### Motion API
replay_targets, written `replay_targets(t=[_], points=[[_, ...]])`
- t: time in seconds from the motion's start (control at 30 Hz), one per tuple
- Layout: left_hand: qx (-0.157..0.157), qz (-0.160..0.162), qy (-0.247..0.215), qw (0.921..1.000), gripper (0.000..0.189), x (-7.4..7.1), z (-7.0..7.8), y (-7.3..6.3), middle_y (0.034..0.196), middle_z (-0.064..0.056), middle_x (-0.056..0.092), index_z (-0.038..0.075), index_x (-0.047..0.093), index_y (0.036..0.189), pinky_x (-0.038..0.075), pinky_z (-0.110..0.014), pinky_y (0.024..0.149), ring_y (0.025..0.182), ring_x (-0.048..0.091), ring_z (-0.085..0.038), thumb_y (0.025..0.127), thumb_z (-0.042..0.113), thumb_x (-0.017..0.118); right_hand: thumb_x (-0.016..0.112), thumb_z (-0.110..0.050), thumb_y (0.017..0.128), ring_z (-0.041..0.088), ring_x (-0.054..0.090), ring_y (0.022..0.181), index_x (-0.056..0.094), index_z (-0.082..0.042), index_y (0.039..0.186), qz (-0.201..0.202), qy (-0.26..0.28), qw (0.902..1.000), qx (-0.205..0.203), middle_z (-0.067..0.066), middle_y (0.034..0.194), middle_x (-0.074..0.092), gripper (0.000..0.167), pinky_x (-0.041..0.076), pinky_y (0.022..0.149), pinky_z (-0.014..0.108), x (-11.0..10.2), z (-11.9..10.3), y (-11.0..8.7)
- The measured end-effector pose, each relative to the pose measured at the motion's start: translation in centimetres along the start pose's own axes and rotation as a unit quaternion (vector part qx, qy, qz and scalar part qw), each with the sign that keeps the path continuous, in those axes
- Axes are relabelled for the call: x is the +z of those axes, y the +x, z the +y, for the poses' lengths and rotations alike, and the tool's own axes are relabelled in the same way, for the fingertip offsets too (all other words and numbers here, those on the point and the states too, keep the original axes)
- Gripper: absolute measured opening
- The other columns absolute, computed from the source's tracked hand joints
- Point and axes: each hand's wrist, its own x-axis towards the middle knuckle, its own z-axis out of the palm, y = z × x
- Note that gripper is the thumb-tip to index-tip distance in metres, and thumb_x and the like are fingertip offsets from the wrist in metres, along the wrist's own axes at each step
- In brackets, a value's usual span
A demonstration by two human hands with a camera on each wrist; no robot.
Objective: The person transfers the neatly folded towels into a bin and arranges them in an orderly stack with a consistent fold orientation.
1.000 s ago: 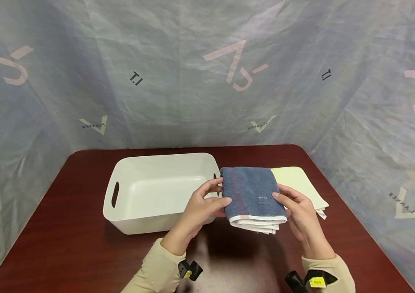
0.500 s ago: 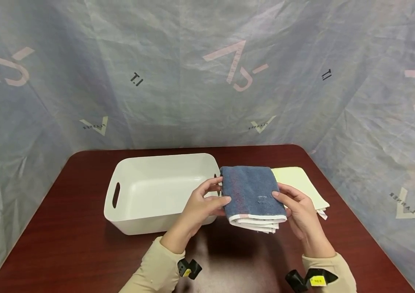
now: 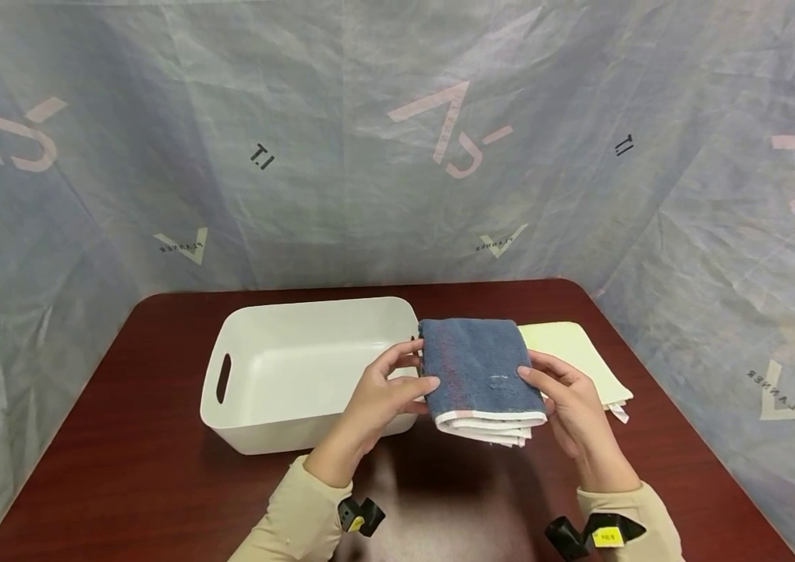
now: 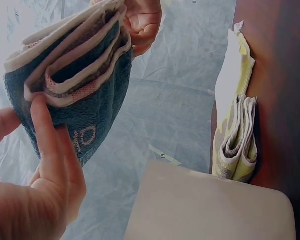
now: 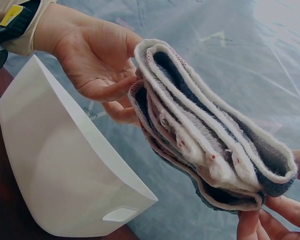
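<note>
A folded blue towel with white edges hangs above the table, held between both hands. My left hand pinches its left side, thumb on top and fingers below. On the right side my right hand grips it the same way. The layered folds of the towel show in the right wrist view, with loose white edges between them. A white bin stands to the left, its inside bare in the head view. Behind the right hand lies a folded pale yellow towel, partly hidden by the blue one.
The dark red-brown table carries the bin and the yellow towel, the latter near the right edge. A grey printed curtain surrounds the table at the back and sides. Both wrists wear small black cameras.
Both hands keep their hold on the blue towel, which moves very slightly left. The head view shifts a little; the bin and yellow towel stay put.
</note>
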Motion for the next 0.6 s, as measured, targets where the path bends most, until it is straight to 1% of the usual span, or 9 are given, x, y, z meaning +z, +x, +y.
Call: replay_targets(t=[0.27, 0.43, 0.6], points=[[-0.001, 0.002, 0.004, 1.0, 0.058, 0.01, -0.08, -0.14, 0.12, -0.016, 0.043, 0.006, 0.044, 0.136, 0.056, -0.038, 0.07, 0.083, 0.06, -0.017, 0.083, 0.012, 0.067, 0.062, 0.0, 0.087, 0.011, 0.061, 0.072, 0.07, -0.019, 0.093, 0.0, -0.005, 1.0, 0.003, 0.003, 0.09, 0.06, 0.021, 0.055, 0.061, 0.023, -0.1, 0.16, -0.05], [0.007, -0.002, 0.006, 1.0, 0.058, 0.15, -0.26, -0.07, 0.12, -0.017, 0.043, 0.005, 0.044, 0.136, 0.056, -0.038, 0.07, 0.084, 0.06, -0.017, 0.083, 0.014, 0.068, 0.062, -0.001, 0.087, 0.011, 0.062, 0.072, 0.07, -0.02, 0.094, -0.005, 0.0, 1.0, 0.001, 0.002, 0.09, 0.06, 0.021, 0.055, 0.061, 0.024, -0.32, 0.17, -0.11], [0.004, 0.001, 0.003, 1.0, 0.059, 0.14, -0.23, 0.05, 0.119, -0.016, 0.043, 0.007, 0.045, 0.136, 0.056, -0.038, 0.07, 0.085, 0.06, -0.018, 0.082, 0.013, 0.069, 0.063, -0.002, 0.087, 0.011, 0.061, 0.073, 0.071, -0.02, 0.093, -0.002, 0.002, 1.0, 0.006, 0.002, 0.091, 0.06, 0.021, 0.055, 0.061, 0.024, -0.22, 0.11, -0.07]])
